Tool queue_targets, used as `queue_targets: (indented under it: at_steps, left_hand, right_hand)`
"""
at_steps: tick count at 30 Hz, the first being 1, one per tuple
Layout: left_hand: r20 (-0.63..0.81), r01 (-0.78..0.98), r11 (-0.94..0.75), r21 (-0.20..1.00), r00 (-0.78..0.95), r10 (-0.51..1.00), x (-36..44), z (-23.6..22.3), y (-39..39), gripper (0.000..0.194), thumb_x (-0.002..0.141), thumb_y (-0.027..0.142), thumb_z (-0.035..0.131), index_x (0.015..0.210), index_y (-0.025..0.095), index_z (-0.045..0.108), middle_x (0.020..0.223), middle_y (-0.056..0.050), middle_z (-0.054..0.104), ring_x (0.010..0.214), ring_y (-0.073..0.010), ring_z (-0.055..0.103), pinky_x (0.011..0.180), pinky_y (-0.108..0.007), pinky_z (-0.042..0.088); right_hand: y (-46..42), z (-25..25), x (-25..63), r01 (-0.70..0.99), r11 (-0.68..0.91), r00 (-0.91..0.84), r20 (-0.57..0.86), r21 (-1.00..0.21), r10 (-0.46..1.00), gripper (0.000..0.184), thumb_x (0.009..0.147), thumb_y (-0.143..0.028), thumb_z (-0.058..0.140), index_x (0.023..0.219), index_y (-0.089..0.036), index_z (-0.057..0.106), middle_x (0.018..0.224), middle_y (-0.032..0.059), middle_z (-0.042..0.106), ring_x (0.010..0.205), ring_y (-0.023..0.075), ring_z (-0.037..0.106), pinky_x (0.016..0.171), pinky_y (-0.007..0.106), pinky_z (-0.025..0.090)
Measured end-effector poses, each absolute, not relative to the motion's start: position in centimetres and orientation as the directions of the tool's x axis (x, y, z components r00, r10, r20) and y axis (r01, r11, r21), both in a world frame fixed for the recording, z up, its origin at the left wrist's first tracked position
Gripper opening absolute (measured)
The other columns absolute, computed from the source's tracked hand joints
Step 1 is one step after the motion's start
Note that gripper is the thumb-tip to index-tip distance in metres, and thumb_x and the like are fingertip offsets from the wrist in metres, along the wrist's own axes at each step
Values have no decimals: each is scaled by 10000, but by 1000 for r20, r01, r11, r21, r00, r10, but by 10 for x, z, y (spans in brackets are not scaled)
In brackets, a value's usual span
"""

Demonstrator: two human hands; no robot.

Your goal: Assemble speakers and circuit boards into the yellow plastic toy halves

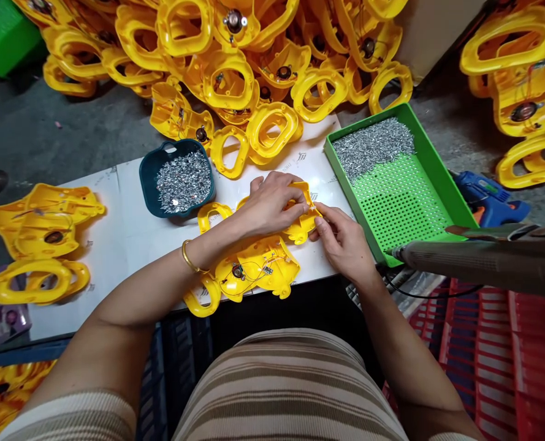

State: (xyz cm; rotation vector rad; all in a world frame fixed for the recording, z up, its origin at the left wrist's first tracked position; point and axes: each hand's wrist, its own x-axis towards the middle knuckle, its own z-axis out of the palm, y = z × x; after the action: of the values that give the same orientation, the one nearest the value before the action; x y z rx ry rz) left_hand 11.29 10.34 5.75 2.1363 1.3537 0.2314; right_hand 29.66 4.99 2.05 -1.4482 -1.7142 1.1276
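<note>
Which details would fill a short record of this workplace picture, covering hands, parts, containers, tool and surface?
Left hand: on a small yellow shell, bangle at wrist
Right hand: fingertips at the shell's right edge
Nearest part: yellow shell with wires, in front of the hands
Left container: dark tub, small metal pieces inside
Right container: green tray, metal pieces at far end
Tool: blue, beside the tray; type unclear
Surface: white, printed
Background: heaped yellow shells
</note>
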Motion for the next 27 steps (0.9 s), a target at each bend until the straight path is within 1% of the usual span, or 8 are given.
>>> queue_targets:
  at_steps: [2, 4, 6, 8, 12, 20, 23, 27]
  left_hand:
    - [-178, 782, -309, 541, 465, 867, 114, 58, 105, 200, 929, 327, 523, 887, 209, 679, 1248, -72, 610, 1213, -307, 494, 1024, -583, 335]
    - [-188, 781, -321, 535, 480, 857, 114, 58, 105, 196, 934, 319, 520, 890, 204, 672, 1237, -72, 615, 1199, -300, 514, 1020, -580, 337]
    - [-179, 768, -339, 544, 500, 847, 113, 56, 103, 193, 939, 321, 521, 889, 199, 663, 1235, -70, 617, 1185, -287, 531, 1021, -568, 341]
    - [-153, 751, -353, 558, 512, 846, 110, 54, 101, 207, 949, 330, 515, 881, 196, 657, 1250, -71, 611, 1179, -275, 541, 1027, -556, 344]
    - [-77, 696, -398, 597, 543, 836, 104, 51, 97, 221, 964, 337, 520, 879, 190, 663, 1275, -79, 604, 1199, -262, 549, 1034, -515, 377]
    - [185, 611, -517, 600, 523, 832, 97, 38, 105, 112, 918, 296, 625, 903, 210, 695, 1258, -74, 634, 1156, -231, 606, 995, -420, 485]
    - [224, 554, -537, 636, 534, 815, 95, 41, 112, 79, 883, 283, 671, 876, 207, 651, 1089, -41, 683, 995, -174, 653, 881, -335, 526]
    - [278, 523, -558, 644, 520, 808, 93, 56, 123, 208, 817, 299, 729, 884, 204, 557, 897, -1, 679, 793, -134, 639, 713, -264, 515]
  right_hand:
    - [53, 22, 295, 347, -68, -196, -143, -936, 970, 442, 946, -432, 521, 1275, -149, 610, 1015, 104, 701, 678, 158, 682, 634, 277, 574]
    - [59, 23, 294, 236, -174, -221, -227, -956, 948, 488, 927, -521, 528, 1229, -151, 630, 945, 86, 701, 606, 146, 661, 449, 220, 509]
    - [64, 22, 293, 173, -241, -272, -282, -955, 920, 515, 899, -601, 539, 1137, -162, 664, 844, 56, 687, 541, 130, 634, 365, 188, 451]
    - [69, 22, 293, 139, -297, -312, -327, -945, 892, 522, 860, -637, 586, 1051, -160, 678, 786, 37, 668, 512, 113, 613, 370, 178, 463]
    - [73, 22, 291, 16, -391, -331, -374, -920, 866, 540, 774, -613, 712, 1027, -141, 643, 841, 35, 655, 483, 68, 550, 360, 162, 450]
    - [78, 23, 282, -81, -296, -249, -269, -952, 931, 496, 776, -561, 725, 998, -129, 625, 890, 33, 646, 577, 59, 579, 447, 139, 502]
    - [82, 26, 283, -62, -287, -262, -262, -956, 929, 467, 808, -536, 704, 1033, -133, 634, 833, 17, 649, 492, 42, 542, 432, 145, 496]
    - [90, 41, 286, -35, -262, -276, -243, -964, 930, 492, 802, -511, 725, 1107, -134, 642, 848, 30, 659, 512, 62, 567, 438, 162, 510]
